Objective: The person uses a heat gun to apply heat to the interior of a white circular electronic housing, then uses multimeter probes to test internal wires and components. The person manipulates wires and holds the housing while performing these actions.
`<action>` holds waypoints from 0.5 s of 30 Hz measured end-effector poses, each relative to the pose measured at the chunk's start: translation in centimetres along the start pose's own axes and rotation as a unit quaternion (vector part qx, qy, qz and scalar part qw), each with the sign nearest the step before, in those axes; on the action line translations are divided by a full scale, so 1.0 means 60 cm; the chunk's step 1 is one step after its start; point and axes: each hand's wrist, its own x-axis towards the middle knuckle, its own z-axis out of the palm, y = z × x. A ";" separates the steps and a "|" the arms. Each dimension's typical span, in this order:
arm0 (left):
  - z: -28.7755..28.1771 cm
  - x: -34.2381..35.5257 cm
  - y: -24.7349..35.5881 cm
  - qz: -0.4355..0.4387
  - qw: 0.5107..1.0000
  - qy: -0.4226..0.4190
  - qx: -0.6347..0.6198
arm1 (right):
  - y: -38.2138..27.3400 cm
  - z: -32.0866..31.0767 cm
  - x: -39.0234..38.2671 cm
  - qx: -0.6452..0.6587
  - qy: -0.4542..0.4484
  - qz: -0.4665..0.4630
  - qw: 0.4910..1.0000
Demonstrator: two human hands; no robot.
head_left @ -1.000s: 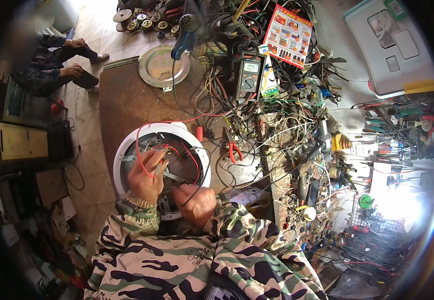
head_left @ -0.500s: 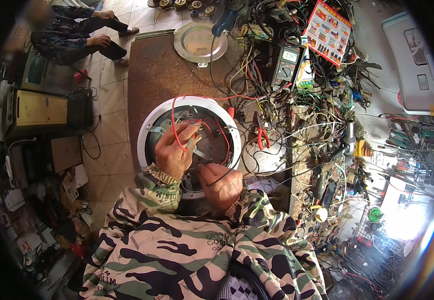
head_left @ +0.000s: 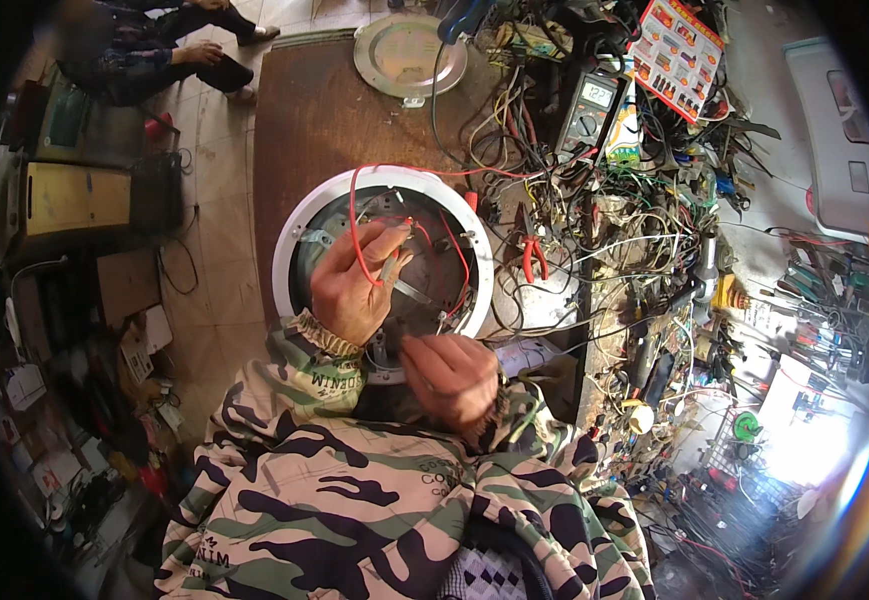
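Note:
A round appliance housing [head_left: 285, 240] with a white rim and dark interior sits before me on a brown board. My left hand [head_left: 352, 285] is inside it, pinching a red test lead near small wire ends at the upper middle. My right hand [head_left: 451, 378], slightly blurred, is curled at the housing's lower right; what its fingertips hold is unclear. A multimeter [head_left: 586, 112] lies among wires at the upper right. Red-handled pliers [head_left: 534, 258] lie right of the housing.
A silver round plate [head_left: 409, 40] lies on the wooden board [head_left: 329, 130]. Tangled cables [head_left: 644, 230] and many tools cover the right side, below a printed leaflet [head_left: 674, 60]. At upper left sits another person [head_left: 174, 60], beside a yellow-fronted cabinet [head_left: 76, 197].
The whole view has shifted, so the housing appears higher and further right. My right hand has drawn slightly down from the housing's middle. The meter's display has changed.

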 end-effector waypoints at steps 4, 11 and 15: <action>-0.002 -0.002 0.000 0.008 1.000 0.000 -0.007 | -0.016 -0.038 -0.034 0.047 0.113 0.018 0.992; -0.004 0.002 0.013 -0.033 0.999 -0.007 -0.038 | -0.030 -0.092 -0.062 0.098 0.155 0.348 0.919; -0.005 0.007 0.014 -0.040 0.999 -0.011 -0.031 | -0.020 -0.091 -0.044 0.097 0.127 0.399 0.903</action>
